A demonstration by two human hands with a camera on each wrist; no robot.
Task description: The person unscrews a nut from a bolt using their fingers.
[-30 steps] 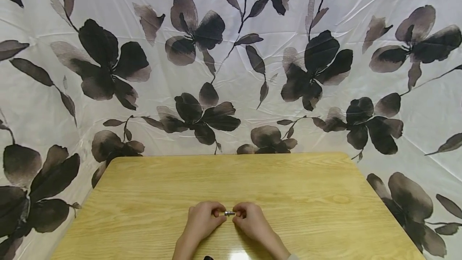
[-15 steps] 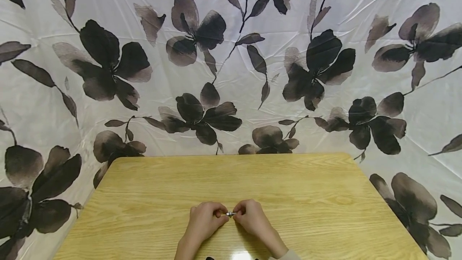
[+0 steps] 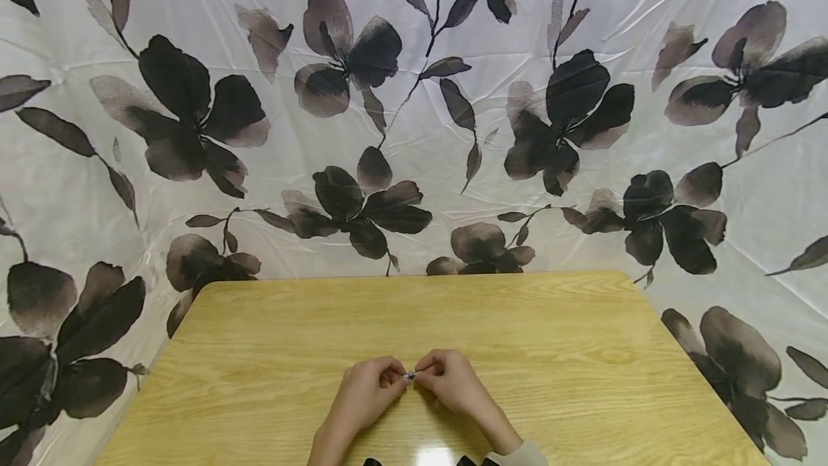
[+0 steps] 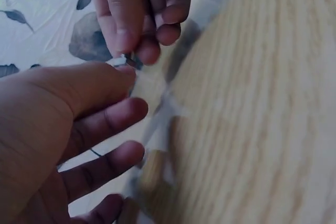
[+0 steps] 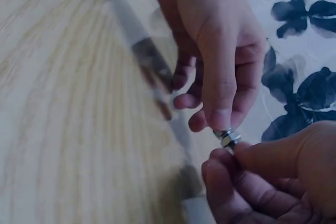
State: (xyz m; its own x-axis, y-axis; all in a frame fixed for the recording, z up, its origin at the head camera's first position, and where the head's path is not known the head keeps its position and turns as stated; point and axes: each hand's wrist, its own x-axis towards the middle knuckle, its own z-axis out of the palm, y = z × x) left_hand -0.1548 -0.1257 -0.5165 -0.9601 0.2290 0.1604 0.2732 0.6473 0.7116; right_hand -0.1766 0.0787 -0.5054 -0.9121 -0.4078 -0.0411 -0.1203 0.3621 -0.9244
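Small silver-and-dark metal piece (image 4: 126,61): between the two hands, its detail too blurred to tell.
Left hand (image 4: 47,114): at lower left, thumb tip against the piece; three other fingers below, apart from it.
Right hand (image 4: 126,6): at top, thumb and a finger pinching the piece's other end.
Pale wood-grain table (image 4: 257,103): fills the right side.
White cloth with dark blue-grey flowers (image 4: 50,35): upper left, creased.

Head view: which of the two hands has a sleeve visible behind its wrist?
The right hand: a pale sleeve shows behind its wrist, whereas the left hand shows only bare skin down to the picture's edge.
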